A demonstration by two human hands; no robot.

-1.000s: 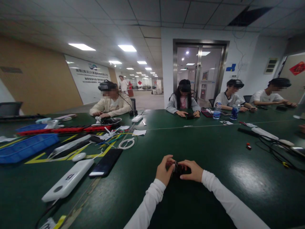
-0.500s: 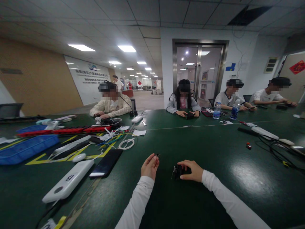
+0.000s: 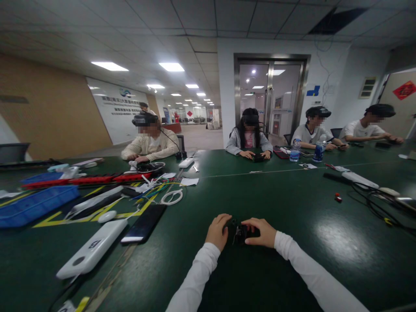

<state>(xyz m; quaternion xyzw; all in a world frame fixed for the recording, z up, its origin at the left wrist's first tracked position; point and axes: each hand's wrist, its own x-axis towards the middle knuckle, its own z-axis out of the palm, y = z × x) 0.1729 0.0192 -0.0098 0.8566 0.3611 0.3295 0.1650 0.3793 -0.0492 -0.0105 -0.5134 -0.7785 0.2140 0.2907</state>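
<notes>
My right hand (image 3: 264, 232) is closed around a small black device (image 3: 240, 234) on the dark green table, thumb on the near side and fingers on the far side. A thin pale piece shows on the device's left edge. My left hand (image 3: 217, 232) is close on the left of it, fingers curled. A small dark part (image 3: 233, 222) shows at the left fingertips, right against the device; its kind is too dark to make out, and I cannot tell whether it touches the device.
To the left lie a black phone (image 3: 144, 223), a white power bank (image 3: 92, 249), a white puck-shaped item (image 3: 107, 216) and a blue tray (image 3: 39, 206). A small red-and-black piece (image 3: 338, 197) and black cables (image 3: 367, 201) lie right. Several people sit across the table.
My left hand has moved right and slightly down, bringing its small dark part from apart to close beside the black device. My right hand has stayed on the device.
</notes>
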